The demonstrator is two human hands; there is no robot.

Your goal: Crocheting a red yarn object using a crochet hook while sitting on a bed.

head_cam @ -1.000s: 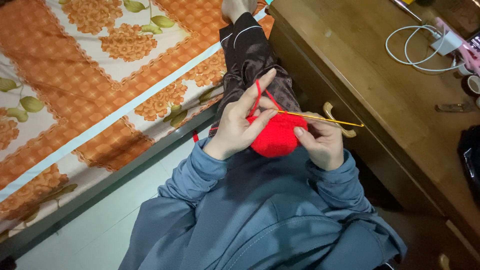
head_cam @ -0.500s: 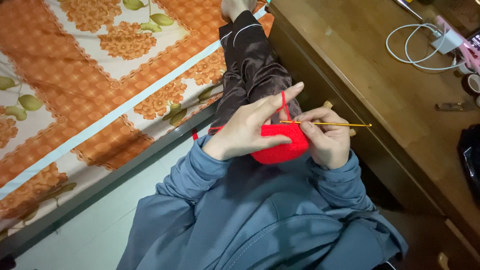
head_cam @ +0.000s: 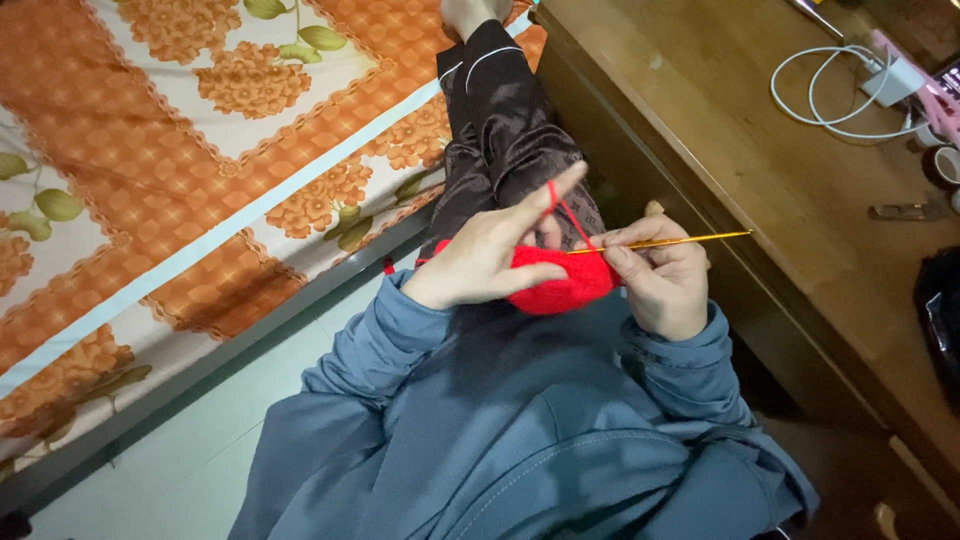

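Surroundings: a bed, a floor strip and a wooden tabletop.

A bedspread (head_cam: 150, 190) patterned in orange and white with flower clusters and green leaves is spread over the bed at the left and top. A pale floor (head_cam: 170, 470) is seen below it, along the bed's edge. A dark trouser leg (head_cam: 505, 120) with thin white piping is stretched onto the bed. A brown tabletop (head_cam: 760, 200) is seen at the right. On it a white cable (head_cam: 830, 100) is looped, joined to a white charger (head_cam: 898, 78) near a pink item (head_cam: 935, 95). A black bag (head_cam: 940, 320) is seen at the right edge. A blue-grey top (head_cam: 520, 440) fills the foreground.
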